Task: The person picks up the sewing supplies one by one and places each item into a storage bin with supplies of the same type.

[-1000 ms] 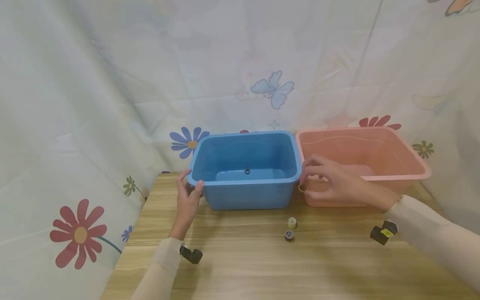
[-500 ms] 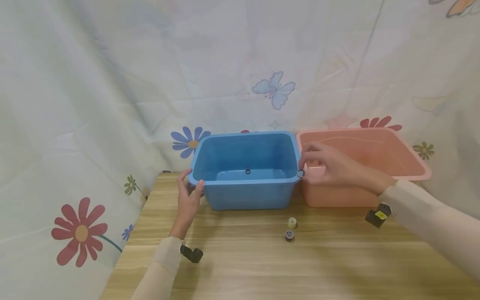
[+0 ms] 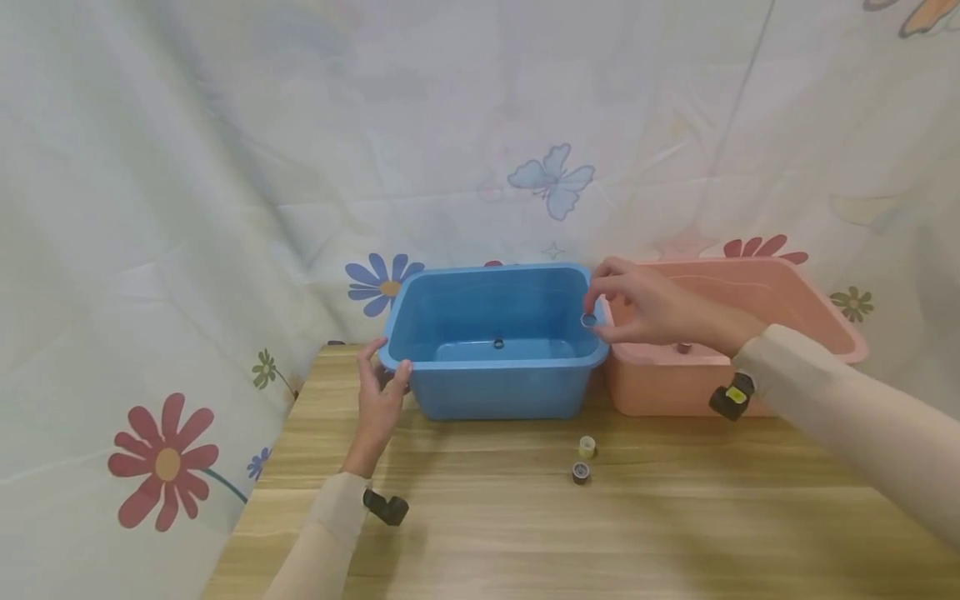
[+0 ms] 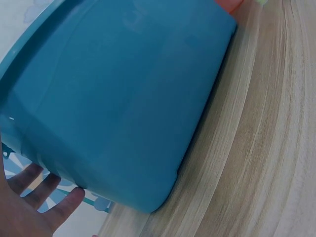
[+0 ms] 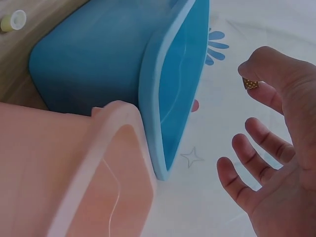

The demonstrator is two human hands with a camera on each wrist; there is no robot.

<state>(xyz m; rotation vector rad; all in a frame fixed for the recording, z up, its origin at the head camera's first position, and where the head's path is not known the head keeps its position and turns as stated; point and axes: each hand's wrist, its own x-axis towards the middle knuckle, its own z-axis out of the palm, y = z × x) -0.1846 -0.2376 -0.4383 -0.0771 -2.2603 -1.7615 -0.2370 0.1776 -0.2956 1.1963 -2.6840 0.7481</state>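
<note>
A blue plastic tub [image 3: 480, 387] stands on the wooden table. My left hand [image 3: 379, 408] holds its front-left corner, thumb at the front and fingers against the left side; those fingertips [image 4: 74, 194] show in the left wrist view. Over the tub's right rim, my right hand [image 3: 637, 304] pinches a small dotted brown thimble-like ring [image 5: 250, 83] between thumb and index finger, with the other fingers spread. A small dark ring-like piece [image 3: 498, 343] lies inside the blue tub. Beside it stands a pink tub [image 3: 663, 387], partly hidden by my right arm.
A cream cap-like piece [image 3: 587, 447] and a dark cap-like piece [image 3: 581, 473] stand on the table [image 3: 480, 508] in front of the tubs. A small dark reddish piece [image 3: 684, 347] shows in the pink tub. A patterned cloth [image 3: 450, 125] hangs close behind.
My right hand has risen and moved left with the thimble-like ring, from in front of the pink tub to above the blue tub's right rim. The left hand stays in place.
</note>
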